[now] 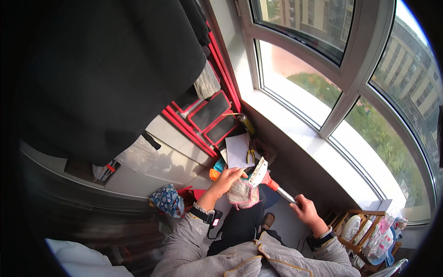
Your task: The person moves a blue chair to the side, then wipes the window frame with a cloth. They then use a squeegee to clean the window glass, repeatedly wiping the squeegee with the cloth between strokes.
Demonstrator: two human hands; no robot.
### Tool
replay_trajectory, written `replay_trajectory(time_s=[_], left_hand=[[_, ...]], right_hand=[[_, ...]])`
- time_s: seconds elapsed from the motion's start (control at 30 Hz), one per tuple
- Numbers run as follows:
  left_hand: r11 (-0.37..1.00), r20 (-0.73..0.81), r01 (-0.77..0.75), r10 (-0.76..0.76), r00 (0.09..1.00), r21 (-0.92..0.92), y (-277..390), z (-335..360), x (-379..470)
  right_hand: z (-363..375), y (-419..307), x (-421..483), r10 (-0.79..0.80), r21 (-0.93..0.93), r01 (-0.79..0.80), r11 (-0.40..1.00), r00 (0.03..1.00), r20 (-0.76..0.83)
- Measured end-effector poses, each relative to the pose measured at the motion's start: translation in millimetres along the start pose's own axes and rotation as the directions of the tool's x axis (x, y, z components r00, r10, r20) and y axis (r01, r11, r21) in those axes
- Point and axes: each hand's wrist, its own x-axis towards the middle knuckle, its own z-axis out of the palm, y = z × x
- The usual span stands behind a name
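Note:
My right hand (pixel 306 211) grips the metal handle of a scraper (pixel 277 187), which has a red neck and a wide white head pointing up and left. Close to that head, my left hand (pixel 228 181) has its fingers bent over the top of a checked cloth (pixel 243 194) with pink edging and seems to hold it. The cloth hangs beneath the scraper head; whether they touch is hard to tell. Just beyond lie a white sheet (pixel 238 150) and yellow-handled pliers (pixel 250 156).
A red-framed stepladder (pixel 211 119) leans at the far wall beside a spray can (pixel 246 123). Dark clothing (pixel 114 79) hangs at upper left. The windowsill (pixel 297 128) runs along the right, with a wooden shoe rack (pixel 356 230) at lower right. A blue floral cloth (pixel 168 200) lies left.

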Motion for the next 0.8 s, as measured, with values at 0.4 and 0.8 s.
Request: replay_trajectory(time_s=[0.4,0.8], left_hand=[[0.958,-0.035,-0.201,0.213,0.977,0.204,38,4,117],[0.896,0.145,-0.427,0.442,0.885,-0.125,328,10,243]], right_hand=[[-48,-65,121,-0.087,0.261,0.144,0.955,0.972,-0.216],[-178,-312,300,-0.269,-0.171,0.219,0.961,0.883,-0.384]])
